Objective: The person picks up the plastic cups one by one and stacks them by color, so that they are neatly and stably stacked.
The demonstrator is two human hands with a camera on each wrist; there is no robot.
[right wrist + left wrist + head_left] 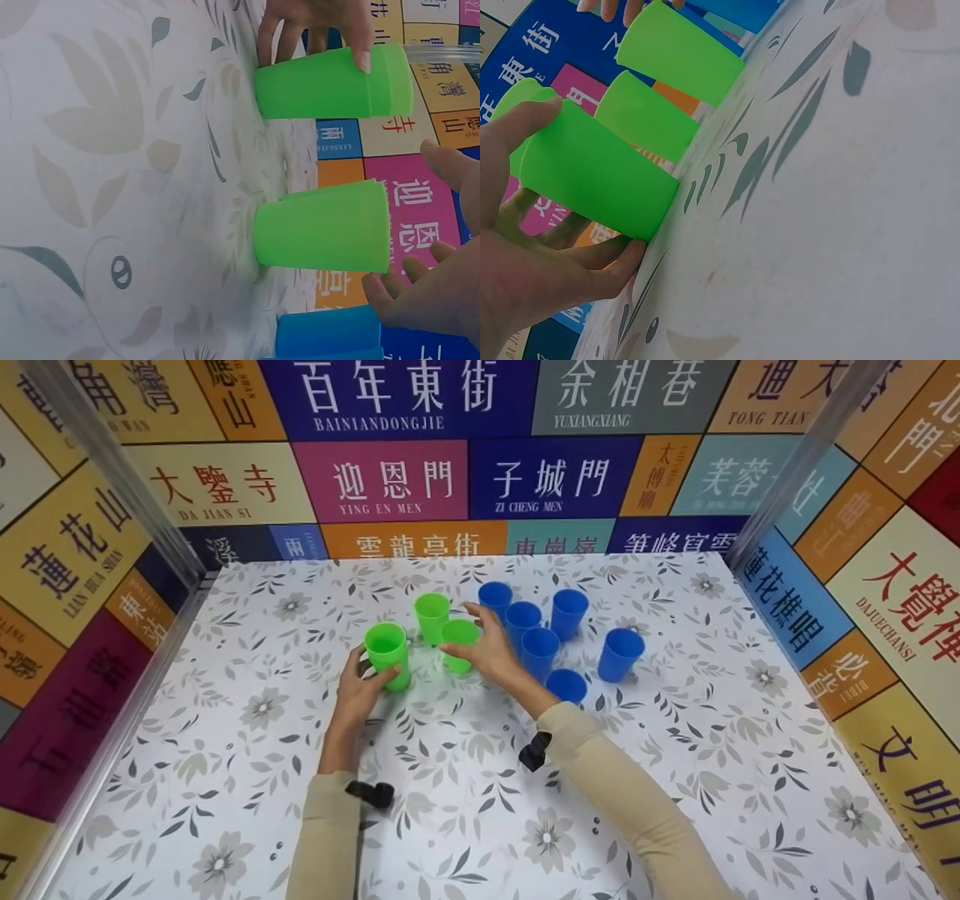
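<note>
My left hand [354, 690] grips a green cup [395, 658] at the left of the group, thumb on the near side and fingers round the far side. In the right wrist view a second rim shows at the mouth of this green cup [322, 86], as of one cup nested in another. It stands upright on the table. Beside another green cup [458, 663], my right hand [495, 652] has its thumb and fingers spread about the rim; the right wrist view shows a gap between them and the cup. A third green cup [433, 622] stands just behind.
Several blue cups [538, 652] stand close together right of the green ones, partly behind my right hand. One blue cup [621, 655] stands apart at the right. A flower-patterned cloth covers the table [450, 810]; panels with lettering [390, 480] wall the back and sides.
</note>
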